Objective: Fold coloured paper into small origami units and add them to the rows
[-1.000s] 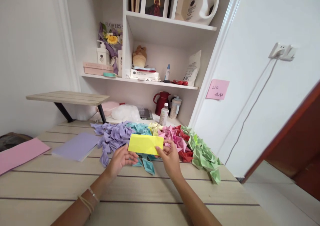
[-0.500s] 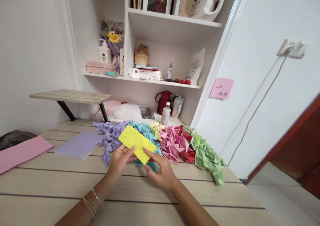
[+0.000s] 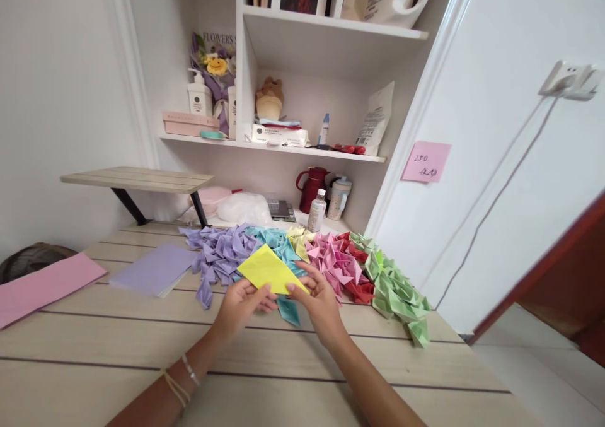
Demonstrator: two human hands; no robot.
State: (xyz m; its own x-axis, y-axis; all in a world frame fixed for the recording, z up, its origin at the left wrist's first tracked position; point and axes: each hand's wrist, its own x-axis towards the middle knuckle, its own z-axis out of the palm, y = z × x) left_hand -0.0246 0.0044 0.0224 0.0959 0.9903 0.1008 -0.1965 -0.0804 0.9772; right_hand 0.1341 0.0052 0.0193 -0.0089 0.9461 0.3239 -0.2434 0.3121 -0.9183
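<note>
A folded yellow sheet of origami paper (image 3: 268, 268) is held up between my two hands, over the front of the heap of folded pieces. My left hand (image 3: 246, 301) pinches its lower left edge, thumb on top and fingers beneath. At the lower right corner my right hand (image 3: 320, 298) grips it the same way, with the index finger behind the paper. Just beyond lie folded paper pieces in purple (image 3: 224, 250), blue (image 3: 278, 244), pink (image 3: 331, 258) and green (image 3: 397, 285). One blue piece (image 3: 288, 310) sticks out below the yellow paper.
On the left of the wooden table lie purple sheets (image 3: 151, 269) and a long pink paper strip (image 3: 47, 288). A small raised wooden shelf (image 3: 137, 179) stands at the back left. Behind the heap are a bottle (image 3: 316, 211) and a red jug (image 3: 312, 189).
The yellow paper has turned so that a pointed shape faces up. My right hand has shifted from its front face to pinching its right corner. The view has shifted slightly.
</note>
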